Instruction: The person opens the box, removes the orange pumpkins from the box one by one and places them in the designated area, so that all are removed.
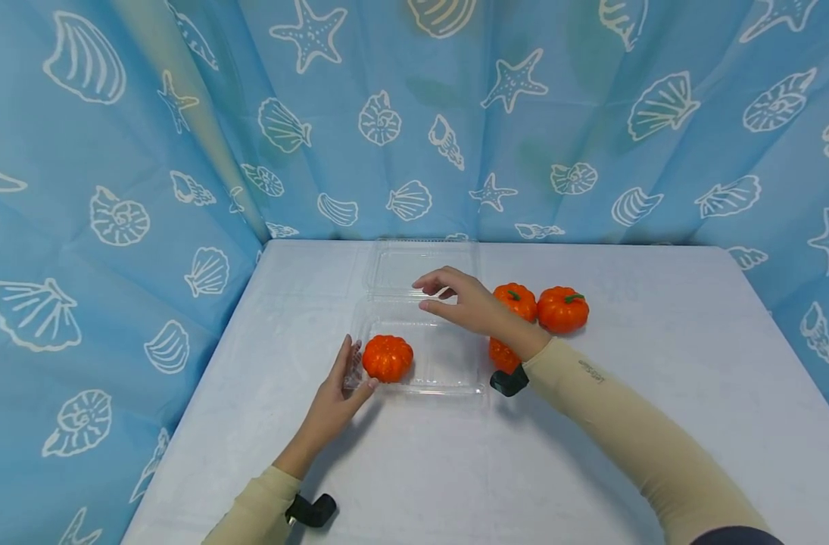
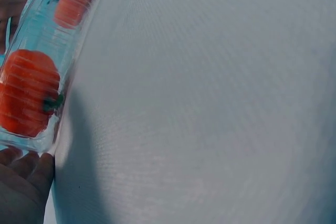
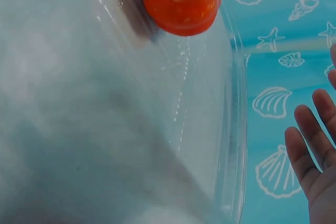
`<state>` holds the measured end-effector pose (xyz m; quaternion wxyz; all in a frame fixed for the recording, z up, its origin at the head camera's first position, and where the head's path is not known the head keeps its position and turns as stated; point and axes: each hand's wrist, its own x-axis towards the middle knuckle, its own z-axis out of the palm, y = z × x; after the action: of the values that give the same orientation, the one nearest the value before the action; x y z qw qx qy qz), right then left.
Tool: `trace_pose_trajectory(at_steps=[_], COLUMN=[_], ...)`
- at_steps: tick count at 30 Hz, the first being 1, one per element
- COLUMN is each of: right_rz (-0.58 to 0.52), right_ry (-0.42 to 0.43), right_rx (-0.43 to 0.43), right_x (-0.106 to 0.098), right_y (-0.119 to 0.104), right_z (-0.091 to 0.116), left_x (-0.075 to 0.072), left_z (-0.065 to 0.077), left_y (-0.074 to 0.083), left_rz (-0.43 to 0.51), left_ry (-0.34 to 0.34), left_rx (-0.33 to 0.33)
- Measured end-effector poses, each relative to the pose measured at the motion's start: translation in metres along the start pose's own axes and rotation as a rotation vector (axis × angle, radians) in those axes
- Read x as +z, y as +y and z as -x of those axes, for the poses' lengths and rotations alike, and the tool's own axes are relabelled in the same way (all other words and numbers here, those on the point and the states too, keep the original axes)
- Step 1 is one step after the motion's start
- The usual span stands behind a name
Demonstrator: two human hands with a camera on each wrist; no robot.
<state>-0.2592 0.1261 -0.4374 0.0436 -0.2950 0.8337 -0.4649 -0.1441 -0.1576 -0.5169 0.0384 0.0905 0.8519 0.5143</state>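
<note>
A clear plastic clamshell box (image 1: 448, 356) lies with its lid folded back, away from the person. One small orange pumpkin (image 1: 388, 359) sits in the box's left front part; in the left wrist view this pumpkin (image 2: 29, 93) shows a green stem through the ribbed wall. At the left front corner, my left hand (image 1: 335, 397) rests against the box with fairly straight fingers along its side and the thumb near the front rim. Over the back of the box hovers my right hand (image 1: 465, 303), fingers loosely bent and spread, with nothing between fingers and thumb.
To the right of the box stand more orange pumpkins: one at the back (image 1: 515, 301), another farther right (image 1: 562, 309), and a third (image 1: 503, 354) partly hidden by the right forearm. A white cloth covers the table (image 1: 414, 469). A blue seashell curtain (image 1: 400, 151) hangs behind.
</note>
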Motion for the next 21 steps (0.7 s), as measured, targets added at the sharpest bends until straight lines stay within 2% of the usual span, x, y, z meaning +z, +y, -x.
trace_pose_trajectory(at_steps=[5,11,21], right_rz=[-0.005,-0.029,-0.004], right_ry=[-0.054,-0.171,-0.333], right_rx=[-0.033,-0.042,0.019], right_x=[0.009,0.019,0.038], right_y=[-0.004,-0.011,-0.016], right_z=[-0.008,-0.016,-0.026], left_x=[0.000,0.000,0.000], left_z=[0.000,-0.001,-0.001], left_y=[0.001,0.004,0.006], left_rz=[0.000,-0.010,-0.012], left_ry=[-0.004,-0.006,0.001], left_rx=[-0.014,-0.025,-0.030])
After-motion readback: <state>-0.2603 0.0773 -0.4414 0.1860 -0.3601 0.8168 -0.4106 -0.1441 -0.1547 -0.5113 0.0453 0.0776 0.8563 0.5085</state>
